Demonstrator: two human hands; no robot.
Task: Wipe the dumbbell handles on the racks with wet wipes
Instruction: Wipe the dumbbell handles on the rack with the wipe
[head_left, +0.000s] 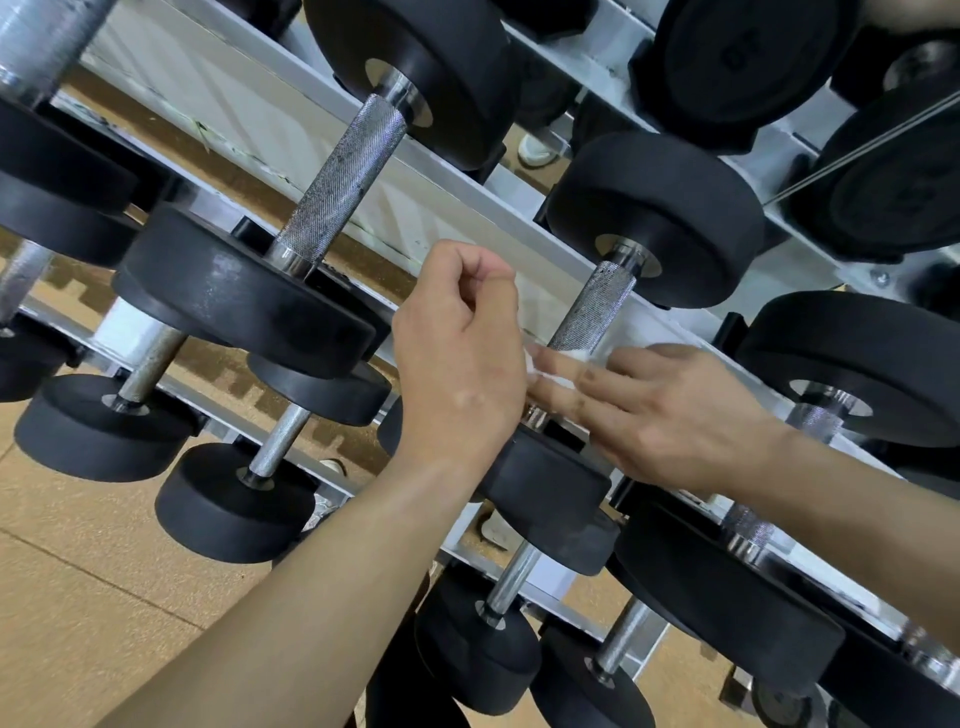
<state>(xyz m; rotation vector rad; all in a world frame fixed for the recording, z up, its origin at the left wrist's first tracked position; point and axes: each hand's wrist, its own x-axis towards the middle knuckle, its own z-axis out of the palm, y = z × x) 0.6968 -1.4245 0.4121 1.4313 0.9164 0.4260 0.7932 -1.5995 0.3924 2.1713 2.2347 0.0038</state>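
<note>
1. Brown flooring (104, 571) is showing under a grey rack (467, 202) whose tiers are carrying black dumbbells, running from 10 o'clock to 4 o'clock across the view.
2. Mid-view, one knurled handle (592, 312) is lying with its long axis from 1 o'clock down to 7 o'clock. Its upper stretch is showing bare and its lower end is sitting under the hands.
3. A white wipe (553, 370) is lying against that lower end.
4. From 4 o'clock, the right hand (670, 415) is reaching in with straight fingers (561, 392), laying them across the wipe and pressing it to the handle. It is the hand actually on the bar.
5. At 9 o'clock of the handle, the left hand (457, 364) is sitting just beside it, fingers curled. Whether it is pinching the wipe's hidden edge cannot be told.
6. Judging from this, the bare knurling is lying toward 1 o'clock from the right fingers, so the next stroke probably needs to be running up along that axis.
7. Another handle (343, 176) is waiting at 11 o'clock, nearer the left hand.
</note>
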